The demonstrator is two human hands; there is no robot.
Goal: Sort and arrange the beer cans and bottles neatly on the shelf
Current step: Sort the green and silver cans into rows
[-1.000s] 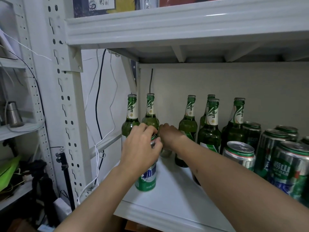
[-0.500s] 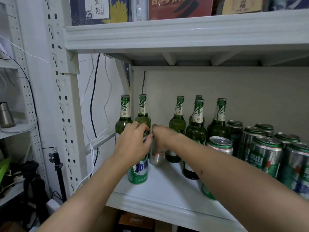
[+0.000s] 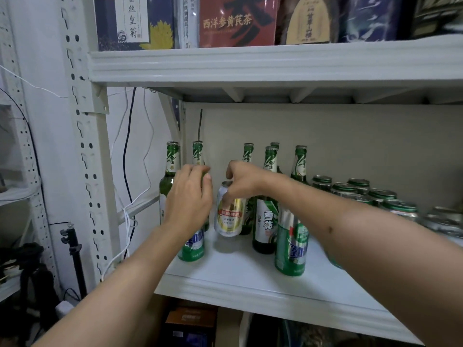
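Note:
Several green beer bottles [image 3: 266, 204] stand at the back left of the white shelf [image 3: 250, 279]. My right hand [image 3: 244, 180] grips the top of a silver, gold and red can [image 3: 229, 214], which tilts slightly and stands between the bottles. My left hand [image 3: 189, 199] is curled over the top of a green and white can [image 3: 191, 246] near the shelf's left front, in front of two bottles [image 3: 171, 171]. Another green can [image 3: 292, 246] stands at the front, partly behind my right forearm.
Several green-topped cans [image 3: 360, 191] crowd the right side of the shelf. The upper shelf [image 3: 275, 63] holds boxes. A perforated upright post [image 3: 87, 146] and hanging cables [image 3: 127, 159] are at the left. Boxes sit below the shelf.
My right hand has lifted and pulled the silver and gold can forward from between the bottles, exposing its label. The left hand stays on the green can. The view has tilted upward.

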